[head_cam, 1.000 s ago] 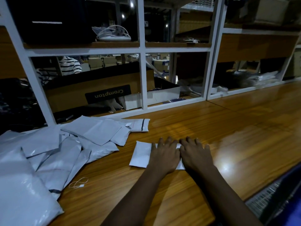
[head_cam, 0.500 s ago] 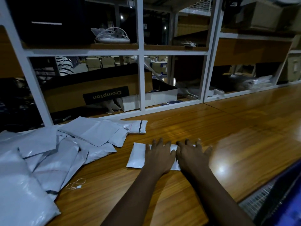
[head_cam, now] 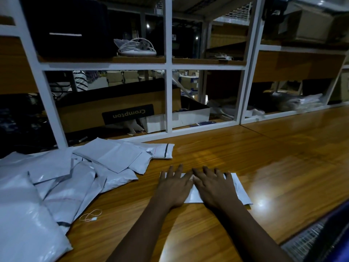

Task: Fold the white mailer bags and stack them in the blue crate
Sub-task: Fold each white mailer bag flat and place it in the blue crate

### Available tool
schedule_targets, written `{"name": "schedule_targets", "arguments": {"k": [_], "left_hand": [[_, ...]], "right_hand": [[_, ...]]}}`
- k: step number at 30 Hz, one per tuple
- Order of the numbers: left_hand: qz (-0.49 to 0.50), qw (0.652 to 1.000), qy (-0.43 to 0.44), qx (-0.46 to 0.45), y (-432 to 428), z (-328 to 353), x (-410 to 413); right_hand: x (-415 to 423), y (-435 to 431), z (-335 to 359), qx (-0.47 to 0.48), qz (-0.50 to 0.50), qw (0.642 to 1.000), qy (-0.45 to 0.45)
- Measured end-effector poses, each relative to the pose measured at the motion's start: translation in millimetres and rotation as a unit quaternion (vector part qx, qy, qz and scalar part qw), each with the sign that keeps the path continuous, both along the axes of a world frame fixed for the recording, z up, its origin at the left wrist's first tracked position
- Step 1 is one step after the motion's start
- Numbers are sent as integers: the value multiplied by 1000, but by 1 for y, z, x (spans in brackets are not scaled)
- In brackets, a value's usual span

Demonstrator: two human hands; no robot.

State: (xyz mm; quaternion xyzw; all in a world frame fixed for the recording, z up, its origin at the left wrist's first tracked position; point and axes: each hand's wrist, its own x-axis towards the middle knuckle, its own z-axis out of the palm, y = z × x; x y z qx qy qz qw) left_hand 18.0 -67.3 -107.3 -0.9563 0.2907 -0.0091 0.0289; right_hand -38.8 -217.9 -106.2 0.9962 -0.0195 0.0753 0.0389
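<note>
mailer bag (head_cam: pixel 238 190) | flat, long axis left-right | left hand (head_cam: pixel 174 188), right hand (head_cam: pixel 213 188) pressing

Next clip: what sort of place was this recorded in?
Probably a packing or dispatch area in a warehouse. A heap of white mailer bags lies on a long wooden counter, and white-framed shelving behind it holds a cardboard box.

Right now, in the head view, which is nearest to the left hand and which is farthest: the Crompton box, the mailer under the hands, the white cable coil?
1. The mailer: the left hand lies flat on it.
2. The Crompton box: on the lower shelf, ahead and to the left.
3. The white cable coil: on the upper shelf, above the box.
</note>
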Motion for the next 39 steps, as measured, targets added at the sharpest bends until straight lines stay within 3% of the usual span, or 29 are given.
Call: {"name": "schedule_targets", "arguments": {"k": [15, 22, 28, 31, 36, 39], "left_hand": [[33, 997, 57, -26, 17, 5, 1], [40, 996, 68, -30, 19, 6, 1], [53, 995, 80, -39, 21, 6, -1], [80, 995, 51, -38, 20, 6, -6], [86, 986, -122, -72, 10, 13, -20], [33, 985, -102, -135, -19, 13, -29]], "right_hand": [[2, 5, 12, 109, -70, 988, 79], [5, -12, 5, 143, -77, 986, 42], [-3, -27, -9, 117, -104, 988, 8], [-5, -24, -6, 104, -116, 988, 0], [-5, -16, 1, 126, -127, 984, -1], [-9, -7, 0, 75, -123, 989, 8]]}}
